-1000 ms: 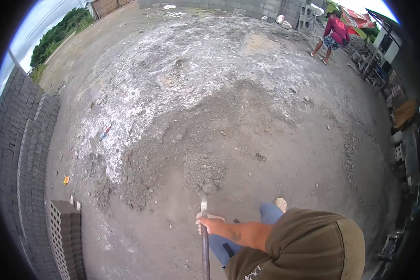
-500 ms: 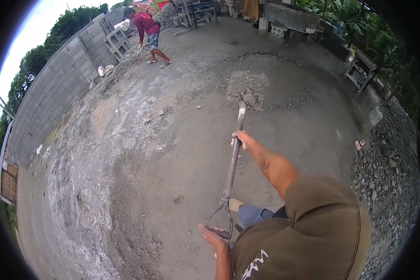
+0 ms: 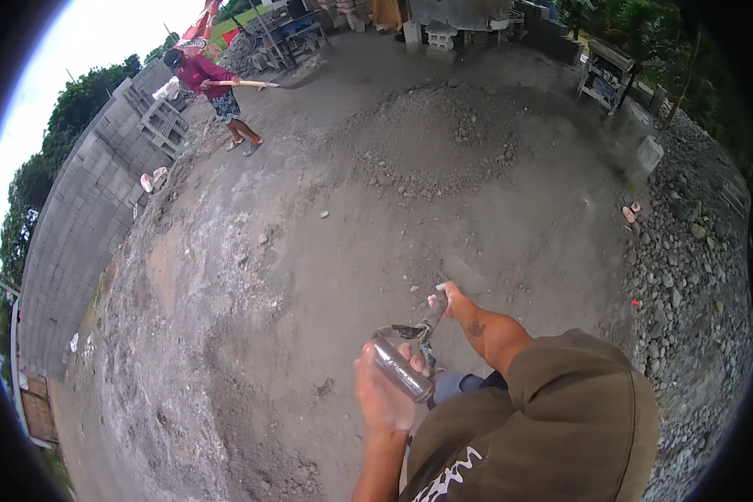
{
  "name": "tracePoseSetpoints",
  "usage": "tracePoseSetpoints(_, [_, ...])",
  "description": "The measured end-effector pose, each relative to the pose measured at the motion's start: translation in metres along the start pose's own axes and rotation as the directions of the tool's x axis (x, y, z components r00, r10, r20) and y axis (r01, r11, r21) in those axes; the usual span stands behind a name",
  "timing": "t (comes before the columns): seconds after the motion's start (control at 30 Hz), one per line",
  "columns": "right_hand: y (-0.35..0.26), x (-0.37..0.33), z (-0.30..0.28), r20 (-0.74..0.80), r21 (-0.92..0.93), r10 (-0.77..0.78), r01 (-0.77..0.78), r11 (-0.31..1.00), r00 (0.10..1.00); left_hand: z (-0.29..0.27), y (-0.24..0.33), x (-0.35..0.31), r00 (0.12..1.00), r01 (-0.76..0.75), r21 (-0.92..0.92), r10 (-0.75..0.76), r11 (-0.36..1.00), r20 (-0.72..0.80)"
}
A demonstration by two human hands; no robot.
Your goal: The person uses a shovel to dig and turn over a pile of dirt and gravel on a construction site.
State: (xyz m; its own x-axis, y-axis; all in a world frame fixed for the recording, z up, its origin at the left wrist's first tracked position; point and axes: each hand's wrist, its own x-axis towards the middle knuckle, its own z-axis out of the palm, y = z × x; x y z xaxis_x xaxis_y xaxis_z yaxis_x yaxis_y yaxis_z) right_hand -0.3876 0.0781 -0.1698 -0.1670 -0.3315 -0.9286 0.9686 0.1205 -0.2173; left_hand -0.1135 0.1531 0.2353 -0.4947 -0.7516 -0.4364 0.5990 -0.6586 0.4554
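Observation:
A shovel (image 3: 404, 370) with a dark cylindrical cross grip points away from me, low in front of my body. My left hand (image 3: 380, 395) is closed round that grip, its fingers showing on the far side. Farther up, my right hand (image 3: 448, 301) grips the shaft. Beyond it the blade is foreshortened and blends with the grey ground, and I make out no load on it. Ahead lies a low round mound of grey gravelly mix (image 3: 431, 138). Wet grey ground surrounds it.
At the far left a co-worker (image 3: 217, 92) in a maroon top holds a long-handled shovel (image 3: 255, 84). A concrete-block wall (image 3: 79, 226) runs along the left. Loose gravel (image 3: 686, 301) borders the right, beside a pair of slippers (image 3: 631, 212). Concrete blocks (image 3: 440, 38) stand at the back.
The heap of mix has left the shovel blade. The shovel has come back toward me and its grip has risen. The co-worker has straightened from bending and now holds a shovel out level.

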Motion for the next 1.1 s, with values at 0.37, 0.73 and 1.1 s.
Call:
tracePoseSetpoints(0.37, [0.498,-0.059,0.078,0.128,-0.556,0.458,-0.319,0.768,0.880,-0.254,0.035,-0.350,0.696,-0.566,-0.094,0.414,0.819,-0.587])
tracePoseSetpoints(0.73, [0.961,-0.277,0.006,0.105,-0.978,0.773,0.205,-0.033,0.625,-0.557,-0.231,-0.551,-0.340,-0.937,0.282,-0.351,0.206,-0.873])
tracePoseSetpoints(1.1, [1.171,-0.066,-0.292,-0.355,-0.589,0.309,0.046,-0.807,0.882,-0.655,-0.293,-0.456,-0.210,-0.977,0.118,-0.878,0.176,-0.430])
